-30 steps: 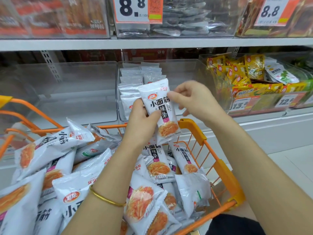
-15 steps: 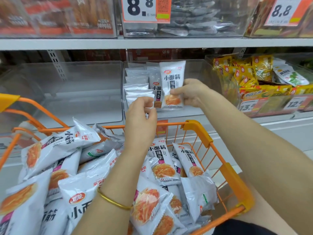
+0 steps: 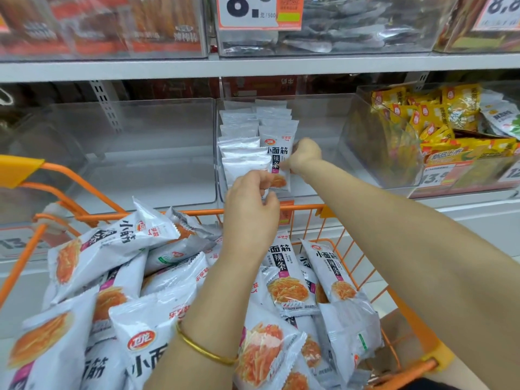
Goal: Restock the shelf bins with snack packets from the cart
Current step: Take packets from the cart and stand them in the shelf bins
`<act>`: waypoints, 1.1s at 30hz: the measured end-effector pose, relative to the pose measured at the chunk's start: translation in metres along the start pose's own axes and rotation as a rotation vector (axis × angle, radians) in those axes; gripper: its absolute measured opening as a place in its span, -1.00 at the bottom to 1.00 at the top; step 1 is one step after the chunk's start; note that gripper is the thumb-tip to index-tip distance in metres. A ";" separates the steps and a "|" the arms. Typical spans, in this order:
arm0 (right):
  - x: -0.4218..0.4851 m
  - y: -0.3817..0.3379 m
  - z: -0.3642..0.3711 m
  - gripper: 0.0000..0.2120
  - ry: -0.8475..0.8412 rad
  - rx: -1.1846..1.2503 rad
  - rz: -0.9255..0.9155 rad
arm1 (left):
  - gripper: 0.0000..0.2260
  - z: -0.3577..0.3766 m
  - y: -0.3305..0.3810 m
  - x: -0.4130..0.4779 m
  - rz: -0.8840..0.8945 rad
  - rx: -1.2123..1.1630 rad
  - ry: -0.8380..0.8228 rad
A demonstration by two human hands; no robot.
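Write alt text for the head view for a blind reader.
A person's right hand pinches a white snack packet upright in a clear shelf bin, the left hand raised just below. An orange cart of matching packets stands in front.

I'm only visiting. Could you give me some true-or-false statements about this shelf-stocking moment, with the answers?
1. The right hand holds a packet at the middle bin. True.
2. The cart is blue. False: it is orange.
3. Yellow packets lie in the right bin. True.
4. The bangle is on the right wrist. False: it is on the left wrist.
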State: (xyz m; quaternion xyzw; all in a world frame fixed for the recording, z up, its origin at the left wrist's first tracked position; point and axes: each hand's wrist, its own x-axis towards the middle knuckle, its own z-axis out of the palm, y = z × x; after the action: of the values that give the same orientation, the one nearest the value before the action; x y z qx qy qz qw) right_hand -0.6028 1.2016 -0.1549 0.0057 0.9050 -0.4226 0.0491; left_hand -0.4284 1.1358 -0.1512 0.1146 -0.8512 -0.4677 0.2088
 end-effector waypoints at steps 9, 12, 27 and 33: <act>0.003 0.003 -0.001 -0.70 0.068 -0.094 -0.048 | -0.73 0.001 -0.001 0.001 0.014 0.003 0.002; 0.003 0.005 -0.003 -0.72 0.017 -0.079 0.002 | -0.73 -0.001 0.000 0.000 0.005 -0.005 0.002; -0.135 0.026 -0.089 -0.87 -0.542 -0.450 -0.483 | -0.77 0.001 0.004 0.000 0.062 -0.061 0.003; -0.155 0.053 -0.080 -0.56 -1.140 -0.876 -0.456 | -0.78 0.000 0.005 -0.001 0.086 -0.075 -0.015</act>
State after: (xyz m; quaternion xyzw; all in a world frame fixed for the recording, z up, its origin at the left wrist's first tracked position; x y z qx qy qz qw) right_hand -0.4528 1.3013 -0.1296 -0.4213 0.8034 0.0388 0.4189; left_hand -0.4274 1.1390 -0.1477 0.0667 -0.8387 -0.4909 0.2263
